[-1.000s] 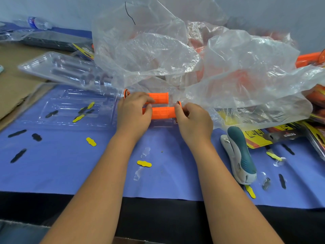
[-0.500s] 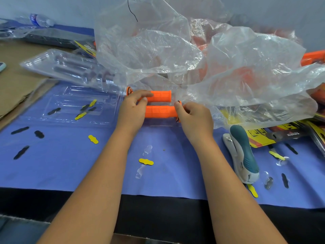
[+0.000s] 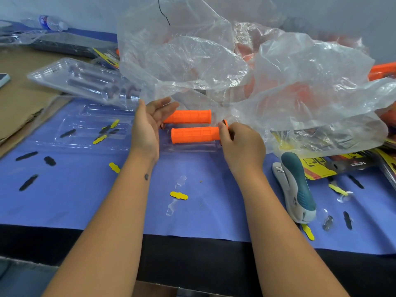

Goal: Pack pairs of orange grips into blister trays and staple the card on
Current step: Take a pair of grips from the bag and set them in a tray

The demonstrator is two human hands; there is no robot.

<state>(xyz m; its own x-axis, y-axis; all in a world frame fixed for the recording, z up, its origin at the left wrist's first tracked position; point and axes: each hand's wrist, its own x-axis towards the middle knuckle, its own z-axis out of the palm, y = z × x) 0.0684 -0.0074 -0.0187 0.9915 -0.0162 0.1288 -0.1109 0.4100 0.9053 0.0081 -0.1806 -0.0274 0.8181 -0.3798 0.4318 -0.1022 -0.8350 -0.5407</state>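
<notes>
Near the surface's (image 3: 214, 211) front edge I see the stapler (image 3: 296, 189), then my right hand (image 3: 241, 144) pinching the nearer orange grip's (image 3: 195, 135) end in the blister tray (image 3: 188, 147) mid-surface, my left hand (image 3: 147, 123) released beside the farther grip (image 3: 188, 116), the plastic bag (image 3: 235, 67) behind.

Single head-worn camera, wide-angle, looking forward-down over table (image 3: 85, 200), close range.

We are looking at a small packing workbench: a table (image 3: 64, 200) under a blue sheet, with clear blister trays (image 3: 81, 80), a stapler (image 3: 296, 189), printed yellow cards (image 3: 319, 168), punched card scraps (image 3: 179, 195) and a big plastic bag (image 3: 235, 67) of orange grips (image 3: 194, 135).
</notes>
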